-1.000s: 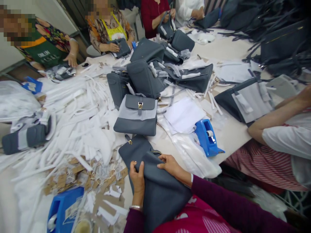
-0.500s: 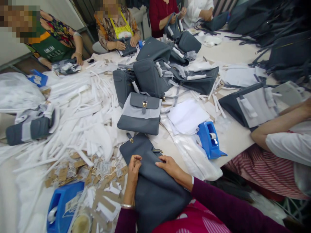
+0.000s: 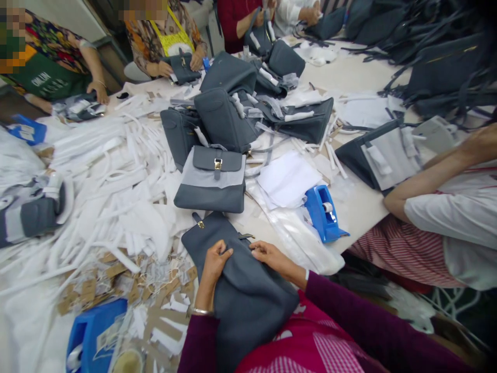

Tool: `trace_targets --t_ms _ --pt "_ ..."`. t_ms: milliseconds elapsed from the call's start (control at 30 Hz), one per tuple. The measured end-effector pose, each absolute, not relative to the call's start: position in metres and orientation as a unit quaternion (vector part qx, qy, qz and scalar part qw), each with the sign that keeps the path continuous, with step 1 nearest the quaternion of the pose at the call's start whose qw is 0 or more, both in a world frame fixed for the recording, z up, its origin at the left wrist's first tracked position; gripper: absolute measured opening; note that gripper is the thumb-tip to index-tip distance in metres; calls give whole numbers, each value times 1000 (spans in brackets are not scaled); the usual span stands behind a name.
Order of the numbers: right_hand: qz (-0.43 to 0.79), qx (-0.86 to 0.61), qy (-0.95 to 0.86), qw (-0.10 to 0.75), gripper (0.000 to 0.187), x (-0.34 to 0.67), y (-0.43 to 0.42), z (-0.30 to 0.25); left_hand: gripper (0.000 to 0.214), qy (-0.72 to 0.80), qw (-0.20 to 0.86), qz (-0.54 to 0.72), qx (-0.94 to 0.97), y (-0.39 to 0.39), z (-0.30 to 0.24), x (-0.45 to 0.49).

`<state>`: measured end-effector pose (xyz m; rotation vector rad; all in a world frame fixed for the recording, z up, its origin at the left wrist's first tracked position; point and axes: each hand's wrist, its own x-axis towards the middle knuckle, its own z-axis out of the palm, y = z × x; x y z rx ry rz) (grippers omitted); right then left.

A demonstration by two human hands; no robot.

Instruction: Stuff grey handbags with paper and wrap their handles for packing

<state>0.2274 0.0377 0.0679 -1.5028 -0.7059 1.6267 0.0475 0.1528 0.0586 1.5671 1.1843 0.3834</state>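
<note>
grey leather handbag (image 3: 243,295) lying over table edge & person's lap, both hands on it
l hand (image 3: 213,268) curled, gripping bag's top fold; r hand (image 3: 273,257) half open, resting on it, nothing held; blue tape dispenser (image 3: 322,215) nearby on table (image 3: 365,210)

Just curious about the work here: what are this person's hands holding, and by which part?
A grey handbag: the left hand pinches its upper side, the right hand rests beside it.

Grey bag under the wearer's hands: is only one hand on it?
No, the left hand and the right hand both rest on the grey bag.
</note>
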Motion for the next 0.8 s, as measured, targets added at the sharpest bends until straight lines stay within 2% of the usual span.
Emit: trace_targets --t_ms 67,133,300,433,633,700,800 --pt "688 -554 -236 405 46 243 17 74 39 512 551 195 630 150 56 43" --pt "706 -559 -224 373 52 251 -6 78 42 520 572 232 591 147 53 41" --pt "641 -622 -310 327 48 248 -41 89 45 535 600 309 508 142 45 43" --pt "613 -634 -364 301 56 245 -43 102 46 551 610 354 445 138 42 48" --pt "547 -727 -374 180 32 238 -37 70 48 545 647 372 382 133 37 54" --pt "548 -739 -355 166 35 237 -34 57 48 544 651 376 372 133 35 53" --pt "541 -738 -350 202 42 237 -28 48 48 547 648 380 369 135 31 51"
